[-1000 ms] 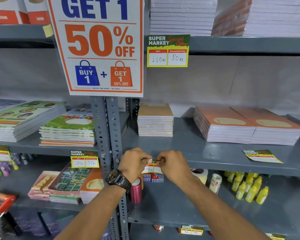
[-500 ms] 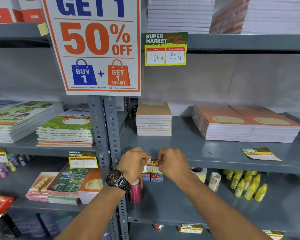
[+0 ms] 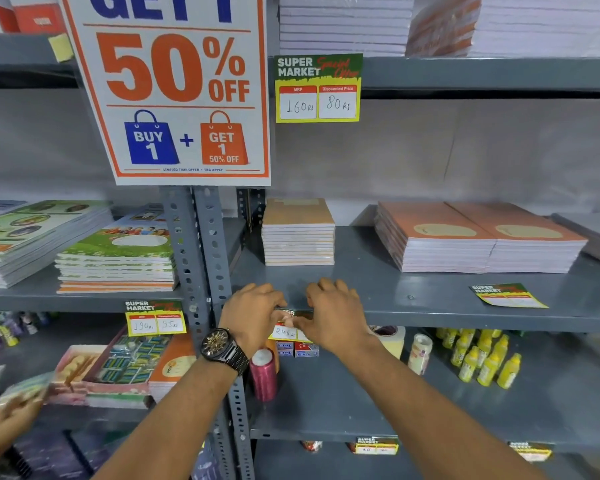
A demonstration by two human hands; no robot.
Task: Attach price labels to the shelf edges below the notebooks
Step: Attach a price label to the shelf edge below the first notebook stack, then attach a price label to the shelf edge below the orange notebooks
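1. We face a grey slotted-steel shelf rack (image 3: pixel 430 313), its middle shelf carrying stacks of notebooks, with a large white-and-orange "50% OFF" paper poster (image 3: pixel 174 98) hanging over the upright.

2. On that shelf sit two side-by-side stacks of orange-covered notebooks (image 3: pixel 478 240) to the right and a smaller stack of tan-covered notebooks (image 3: pixel 298 233) nearer the upright; a yellow-and-green price label already hanging (image 3: pixel 156 318) marks the bay to the left.

3. We judge the step in hand to be fixing one label to the shelf edge directly below the tan stack: our left hand (image 3: pixel 253 317) and right hand (image 3: pixel 333 320) are close together at the front lip, fingers curled, pressing a yellow-and-green paper price label with handwritten figures (image 3: pixel 284 332) against the metal.

4. Both hands pinch or press the label's top edge; neither is wide open, and we cannot tell whether tape lies beneath the fingertips.

5. The next move, in our judgement, calls for smoothing the top strip flat, letting go, then reaching right for the loose yellow-and-green price label lying flat on the shelf (image 3: pixel 508 296), near the orange stacks, which is not yet hung.
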